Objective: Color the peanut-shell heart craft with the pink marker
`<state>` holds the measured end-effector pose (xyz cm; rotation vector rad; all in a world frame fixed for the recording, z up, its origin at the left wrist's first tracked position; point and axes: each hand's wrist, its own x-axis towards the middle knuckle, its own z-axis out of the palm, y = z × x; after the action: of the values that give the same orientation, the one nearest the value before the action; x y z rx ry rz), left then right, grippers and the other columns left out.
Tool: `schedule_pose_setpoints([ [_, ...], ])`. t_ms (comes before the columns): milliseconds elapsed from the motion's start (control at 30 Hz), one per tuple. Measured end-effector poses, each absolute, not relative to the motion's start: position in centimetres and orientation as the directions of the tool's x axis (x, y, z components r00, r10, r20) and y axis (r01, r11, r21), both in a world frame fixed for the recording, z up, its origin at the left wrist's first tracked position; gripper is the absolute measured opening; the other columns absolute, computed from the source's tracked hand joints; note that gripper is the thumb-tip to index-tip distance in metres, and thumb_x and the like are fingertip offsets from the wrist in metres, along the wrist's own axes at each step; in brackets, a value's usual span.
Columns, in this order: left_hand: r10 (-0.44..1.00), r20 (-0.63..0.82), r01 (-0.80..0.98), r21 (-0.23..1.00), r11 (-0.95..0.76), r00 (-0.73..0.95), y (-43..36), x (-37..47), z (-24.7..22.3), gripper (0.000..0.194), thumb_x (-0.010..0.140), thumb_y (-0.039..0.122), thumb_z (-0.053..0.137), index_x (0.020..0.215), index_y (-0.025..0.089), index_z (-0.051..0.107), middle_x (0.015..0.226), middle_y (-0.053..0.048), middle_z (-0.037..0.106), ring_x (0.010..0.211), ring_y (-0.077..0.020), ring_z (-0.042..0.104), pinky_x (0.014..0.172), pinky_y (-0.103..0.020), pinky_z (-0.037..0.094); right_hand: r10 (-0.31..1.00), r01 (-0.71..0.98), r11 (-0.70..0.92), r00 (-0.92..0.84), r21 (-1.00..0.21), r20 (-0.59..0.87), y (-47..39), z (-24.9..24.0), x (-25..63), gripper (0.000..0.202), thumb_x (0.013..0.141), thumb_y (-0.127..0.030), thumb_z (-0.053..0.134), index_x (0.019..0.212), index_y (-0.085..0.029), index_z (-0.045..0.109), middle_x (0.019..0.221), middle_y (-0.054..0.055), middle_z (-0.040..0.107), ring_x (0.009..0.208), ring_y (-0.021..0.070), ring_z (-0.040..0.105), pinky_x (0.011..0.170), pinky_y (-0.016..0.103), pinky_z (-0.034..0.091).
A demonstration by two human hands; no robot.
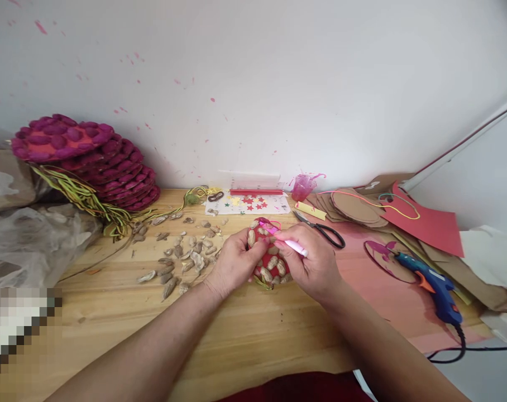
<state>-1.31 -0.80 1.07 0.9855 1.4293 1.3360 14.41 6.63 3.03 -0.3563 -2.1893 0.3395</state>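
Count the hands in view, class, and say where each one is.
2: the left hand, gripping the left side of the peanut-covered piece; the right hand, to its right, holding the pale-handled tool over that piece. No other hand shows.

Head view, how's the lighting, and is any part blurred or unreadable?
Head view: soft light on the white wall, darker at the upper right corner; head view: soft shadow on the table beside the right forearm; head view: the pen looks fairly sharp, but a pixelated patch hides the lower left.
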Motion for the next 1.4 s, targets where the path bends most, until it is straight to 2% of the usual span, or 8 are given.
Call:
schedule_pose_setpoints([
  [233, 0.952, -0.083, -0.062, 0.996, 0.068, -0.296, -0.7, -1.5, 1.0, 0.033, 0.084, 0.051, 0.067, 0.081, 0.019, 0.059, 0.054, 0.005, 0.057, 0.04, -0.0083, 0.045, 0.039, -0.019, 0.037, 0.434, 0.185, 0.897, -0.545, -0.401, 0.718, 6.2, 3.3, 14.6, 0.009, 0.096, -0.017, 0.061, 0.102, -0.023, 0.062, 0.086, 0.002, 0.071, 0.076, 0.0169, 0.068, 0.068, 0.03, 0.054],
  [367, 0.953, -0.087, -0.032, 0.996, 0.081, -0.289, -0.8, -1.4, 1.0, 0.034, 0.083, 0.051, 0.067, 0.079, 0.019, 0.058, 0.052, 0.005, 0.056, 0.038, -0.0086, 0.045, 0.037, -0.02, 0.035, 0.414, 0.154, 0.904, -0.548, -0.399, 0.727, 6.3, 3.3, 14.6, 0.011, 0.096, -0.016, 0.061, 0.103, -0.023, 0.063, 0.09, 0.003, 0.073, 0.082, 0.0178, 0.07, 0.071, 0.031, 0.055],
  [567, 0.948, -0.101, -0.09, 0.993, 0.077, -0.302, -0.7, -1.4, 1.1, 0.036, 0.081, 0.053, 0.069, 0.08, 0.019, 0.059, 0.052, 0.005, 0.056, 0.038, -0.0088, 0.043, 0.034, -0.02, 0.034, 0.449, 0.201, 0.891, -0.524, -0.408, 0.723, 6.5, 3.4, 14.6, 0.006, 0.095, -0.018, 0.062, 0.099, -0.022, 0.063, 0.084, 0.002, 0.071, 0.076, 0.0161, 0.068, 0.069, 0.029, 0.055],
  [733, 0.953, -0.107, -0.121, 0.99, 0.075, -0.283, -0.6, -1.5, 0.7, 0.036, 0.083, 0.053, 0.07, 0.086, 0.018, 0.063, 0.055, 0.005, 0.059, 0.04, -0.0078, 0.042, 0.038, -0.019, 0.035, 0.47, 0.209, 0.881, -0.487, -0.425, 0.736, 6.6, 3.4, 14.6, 0.005, 0.094, -0.019, 0.062, 0.097, -0.023, 0.064, 0.084, 0.002, 0.072, 0.073, 0.0164, 0.068, 0.066, 0.029, 0.055],
  [1033, 0.967, -0.071, -0.039, 0.997, 0.063, -0.244, -0.6, -1.7, 0.1, 0.035, 0.084, 0.05, 0.072, 0.096, 0.017, 0.07, 0.07, 0.001, 0.07, 0.054, -0.0122, 0.055, 0.05, -0.022, 0.043, 0.533, 0.258, 0.846, -0.443, -0.466, 0.721, 6.6, 3.4, 14.5, 0.002, 0.094, -0.02, 0.062, 0.093, -0.022, 0.063, 0.078, 0.001, 0.07, 0.065, 0.0142, 0.064, 0.061, 0.027, 0.051],
  [1167, 0.978, -0.058, -0.078, 0.996, 0.043, -0.202, -0.5, -1.7, -0.4, 0.039, 0.082, 0.045, 0.077, 0.107, 0.016, 0.069, 0.09, -0.005, 0.077, 0.074, -0.0173, 0.066, 0.066, -0.026, 0.054, 0.545, 0.265, 0.838, -0.431, -0.477, 0.719, 6.6, 3.3, 14.3, 0.003, 0.094, -0.02, 0.062, 0.091, -0.021, 0.062, 0.08, 0.002, 0.07, 0.069, 0.0146, 0.066, 0.065, 0.027, 0.052],
  [1267, 0.976, -0.059, -0.126, 0.991, 0.033, -0.208, -0.3, -1.7, -0.8, 0.041, 0.081, 0.046, 0.077, 0.107, 0.014, 0.069, 0.096, -0.008, 0.078, 0.079, -0.0198, 0.069, 0.072, -0.03, 0.056, 0.586, 0.249, 0.809, -0.412, -0.533, 0.698, 6.7, 3.2, 14.3, 0.003, 0.094, -0.021, 0.062, 0.091, -0.021, 0.062, 0.078, 0.001, 0.069, 0.067, 0.0142, 0.065, 0.063, 0.026, 0.051],
  [1400, 0.966, -0.138, -0.204, 0.974, 0.094, -0.216, -0.1, -1.7, -0.8, 0.045, 0.077, 0.049, 0.079, 0.104, 0.015, 0.068, 0.094, -0.009, 0.08, 0.071, -0.0197, 0.07, 0.063, -0.029, 0.056, 0.737, 0.163, 0.667, -0.287, -0.727, 0.612, 7.8, 4.0, 15.0, 0.011, 0.097, -0.031, 0.061, 0.094, -0.021, 0.059, 0.072, 0.0, 0.066, 0.058, 0.0124, 0.059, 0.053, 0.024, 0.047],
])
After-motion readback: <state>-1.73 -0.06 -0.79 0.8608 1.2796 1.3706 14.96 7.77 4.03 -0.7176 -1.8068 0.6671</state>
